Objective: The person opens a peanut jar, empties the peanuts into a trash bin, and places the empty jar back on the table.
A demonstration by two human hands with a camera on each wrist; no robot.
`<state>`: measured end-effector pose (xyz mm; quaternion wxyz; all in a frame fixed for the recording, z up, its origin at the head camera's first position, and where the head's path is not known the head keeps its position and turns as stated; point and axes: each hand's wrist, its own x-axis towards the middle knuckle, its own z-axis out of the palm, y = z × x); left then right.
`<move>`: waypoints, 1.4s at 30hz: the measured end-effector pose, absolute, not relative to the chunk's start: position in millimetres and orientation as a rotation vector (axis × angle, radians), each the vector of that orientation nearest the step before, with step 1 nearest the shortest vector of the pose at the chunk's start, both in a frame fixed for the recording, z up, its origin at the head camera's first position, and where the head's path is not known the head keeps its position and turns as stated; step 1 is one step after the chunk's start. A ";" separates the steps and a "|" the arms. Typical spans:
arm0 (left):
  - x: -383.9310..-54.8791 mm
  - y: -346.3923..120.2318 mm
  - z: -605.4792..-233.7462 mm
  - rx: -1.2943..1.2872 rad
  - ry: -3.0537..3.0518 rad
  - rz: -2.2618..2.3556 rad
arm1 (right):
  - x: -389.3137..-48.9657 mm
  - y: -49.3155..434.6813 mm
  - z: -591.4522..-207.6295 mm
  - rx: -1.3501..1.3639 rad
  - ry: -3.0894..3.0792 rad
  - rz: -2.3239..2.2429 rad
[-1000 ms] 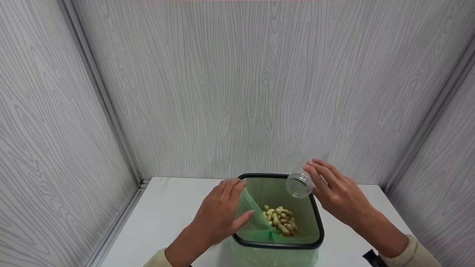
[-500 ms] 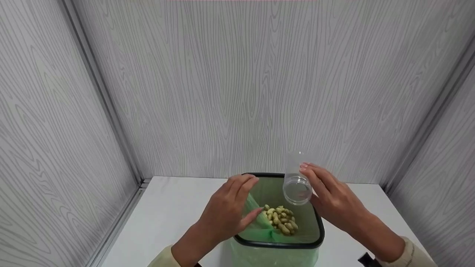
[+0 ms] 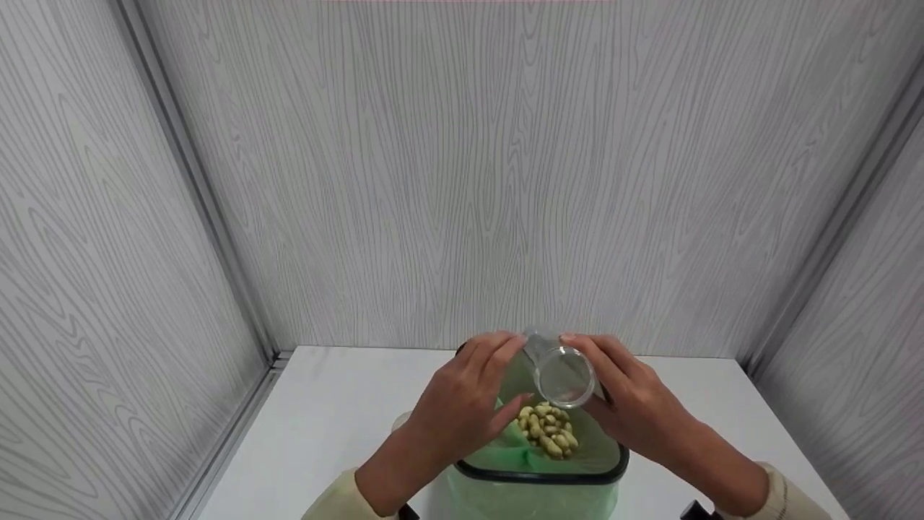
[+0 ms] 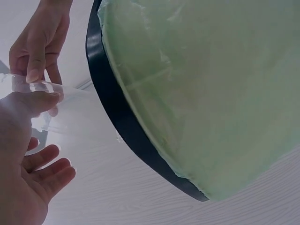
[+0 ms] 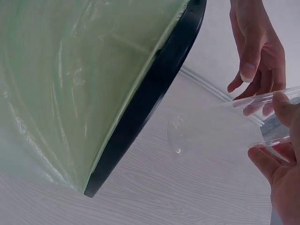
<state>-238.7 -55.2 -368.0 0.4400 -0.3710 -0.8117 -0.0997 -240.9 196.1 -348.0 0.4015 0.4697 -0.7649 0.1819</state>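
Note:
A clear plastic jar (image 3: 565,377) is tilted over the bin, its round end towards me in the head view. My right hand (image 3: 639,401) grips its side with fingers and thumb. In the right wrist view the see-through jar (image 5: 211,126) lies between both hands and nothing shows inside it. On the other side, my left hand (image 3: 465,393) has loosely bent fingers close to the jar; whether they touch it I cannot tell. Below, unshelled peanuts (image 3: 550,431) lie in the bin (image 3: 541,478), which has a black rim and a green bag liner (image 3: 505,456).
The bin stands on a white table (image 3: 317,412). Behind rises a wood-grain panel (image 3: 462,180), with similar panels on the left and right. A pale rounded thing (image 3: 401,420) shows partly behind my left wrist.
My right hand has moved left with the jar, now over the middle of the bin. My left hand has left the bag's edge and come right, up to the jar. The peanuts have stayed put.

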 end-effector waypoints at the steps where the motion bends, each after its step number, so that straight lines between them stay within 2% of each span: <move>1: -239.2 -54.0 -367.5 -0.926 -2.011 -0.257 | -241.1 195.5 -347.9 1.195 -1.932 0.479; 20: -237.5 -44.8 -355.8 -1.085 -1.972 -0.575 | -245.5 183.8 -353.5 1.359 -1.870 1.100; 33: -240.6 -53.1 -351.1 -1.038 -1.907 -0.515 | -242.5 188.5 -356.6 1.271 -1.957 0.995; 42: -244.0 -81.0 -354.2 -0.946 -1.876 -0.568 | -245.7 206.1 -360.3 1.202 -1.996 0.870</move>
